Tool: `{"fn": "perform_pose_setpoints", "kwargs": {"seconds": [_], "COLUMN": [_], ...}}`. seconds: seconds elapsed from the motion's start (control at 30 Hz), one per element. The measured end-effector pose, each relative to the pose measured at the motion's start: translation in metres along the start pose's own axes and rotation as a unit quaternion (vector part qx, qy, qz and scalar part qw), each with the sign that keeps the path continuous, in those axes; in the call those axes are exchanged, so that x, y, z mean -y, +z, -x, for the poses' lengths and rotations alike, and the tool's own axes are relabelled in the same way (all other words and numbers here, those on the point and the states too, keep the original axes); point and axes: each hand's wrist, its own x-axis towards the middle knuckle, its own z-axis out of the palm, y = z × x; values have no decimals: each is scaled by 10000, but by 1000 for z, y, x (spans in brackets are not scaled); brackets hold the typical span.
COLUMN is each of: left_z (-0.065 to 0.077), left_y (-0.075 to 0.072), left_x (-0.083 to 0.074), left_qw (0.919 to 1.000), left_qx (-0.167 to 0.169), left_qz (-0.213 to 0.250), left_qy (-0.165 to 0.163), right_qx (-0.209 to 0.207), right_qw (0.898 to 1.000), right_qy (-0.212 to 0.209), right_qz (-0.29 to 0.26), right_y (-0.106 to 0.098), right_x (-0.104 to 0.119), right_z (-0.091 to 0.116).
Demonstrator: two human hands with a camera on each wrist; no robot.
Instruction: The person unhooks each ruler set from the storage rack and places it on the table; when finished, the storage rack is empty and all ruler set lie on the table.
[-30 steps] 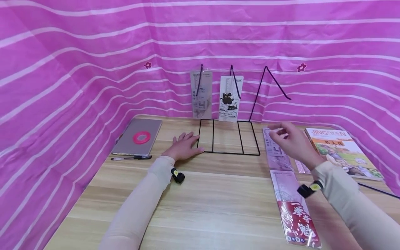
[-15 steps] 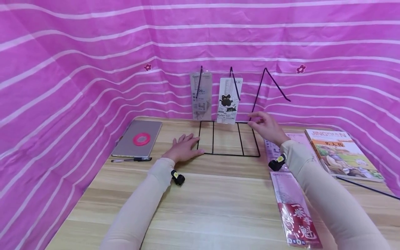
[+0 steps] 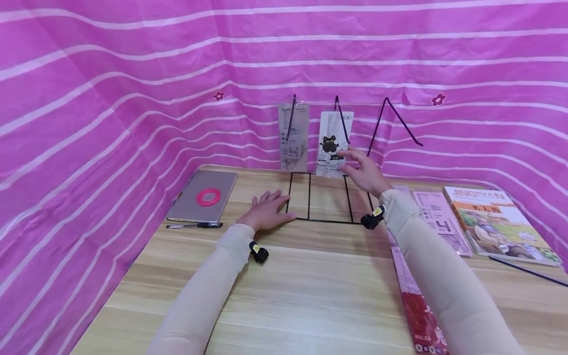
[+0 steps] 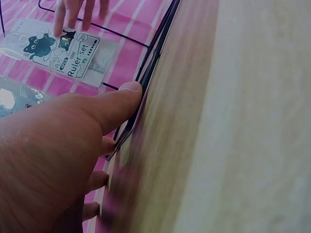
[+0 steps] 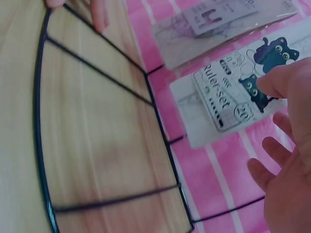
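Note:
A black wire rack (image 3: 330, 220) stands at the back of the wooden table. From its middle hook hangs a white ruler set pack (image 3: 328, 129) with black cats; a grey ruler pack (image 3: 295, 153) hangs on the left hook. My left hand (image 3: 266, 213) lies with fingers spread at the rack's front left corner, its thumb (image 4: 124, 99) against the base wire. My right hand (image 3: 367, 173) is raised at the lower right edge of the ruler set pack. In the right wrist view, its thumb (image 5: 279, 80) overlaps the cat print, with the other fingers apart from it.
The rack's right hook (image 3: 404, 121) carries nothing. On the left lie a grey notebook (image 3: 191, 209) with a pink ring (image 3: 200, 199) and a pen (image 3: 195, 225). Pink ruler packs (image 3: 437, 209), a red-ended pack (image 3: 419, 315), a magazine (image 3: 510, 231) and a black rod (image 3: 528, 271) lie right.
My right hand has moved left from above the pink packs, past the rack's right upright, to the hanging ruler set pack. My left hand has stayed at the rack's corner.

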Motion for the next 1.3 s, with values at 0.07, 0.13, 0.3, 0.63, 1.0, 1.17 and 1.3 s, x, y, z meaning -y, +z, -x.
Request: {"fn": "perform_pose_setpoints", "kwargs": {"seconds": [0.07,0.13,0.3,0.63,1.0,1.17,1.3], "left_z": [-1,-2,-2,-2,-2,-2,-1], "left_y": [1,2,2,3,4,3,3], "left_x": [0,1,4,5,1,1,2], "left_qw": [10000,10000,10000,10000,10000,10000,10000], "left_qx": [-7,-23,-21,10,26,0,-21], "left_qz": [-5,-12,25,-26,53,30,13], "left_qy": [-3,-11,-55,-62,-74,-83,-97], "right_qx": [6,-89,-710,-1190,-1525,-1384,-1132], "right_qw": [9999,9997,9971,9911,9833,9832,9839], "right_qy": [134,167,-120,-543,-997,-1182,-1297], "right_qz": [-97,-123,-250,-248,7,147,478], "right_y": [2,3,11,11,-16,-33,-44], "right_x": [4,9,16,26,28,29,37], "right_z": [-1,0,3,16,29,50,71]}}
